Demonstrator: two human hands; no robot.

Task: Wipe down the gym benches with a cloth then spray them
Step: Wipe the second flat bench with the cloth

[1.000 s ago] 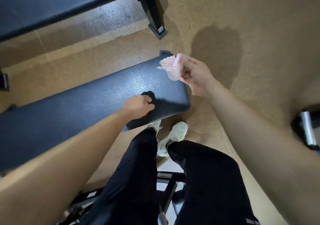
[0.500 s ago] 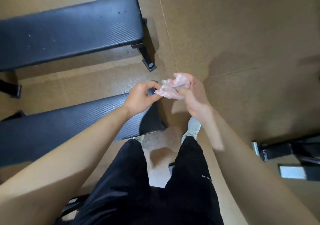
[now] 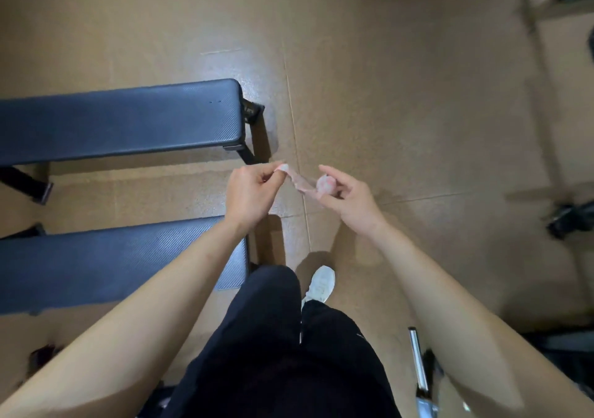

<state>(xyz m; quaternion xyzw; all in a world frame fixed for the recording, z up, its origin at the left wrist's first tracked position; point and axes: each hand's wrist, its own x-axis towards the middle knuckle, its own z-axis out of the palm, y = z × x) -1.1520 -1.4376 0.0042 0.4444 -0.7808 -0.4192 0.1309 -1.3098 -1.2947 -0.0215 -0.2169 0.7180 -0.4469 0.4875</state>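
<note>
Both hands hold a small pink-and-white cloth stretched between them above the tan floor. My left hand pinches one corner of it. My right hand is closed around the bunched other end. The cloth is blurred and looks thin. Two dark padded gym benches lie to the left: a far bench and a near bench, whose right end my left forearm crosses. No spray bottle is in view.
My legs in black trousers and one white shoe stand at the right end of the near bench. Metal gym equipment sits low right, and dark gear lies at the right edge. Open tan floor stretches ahead.
My left hand left the near bench and took a corner of the cloth. The hands have drawn apart, stretching it. The view has swung up and right, showing more floor.
</note>
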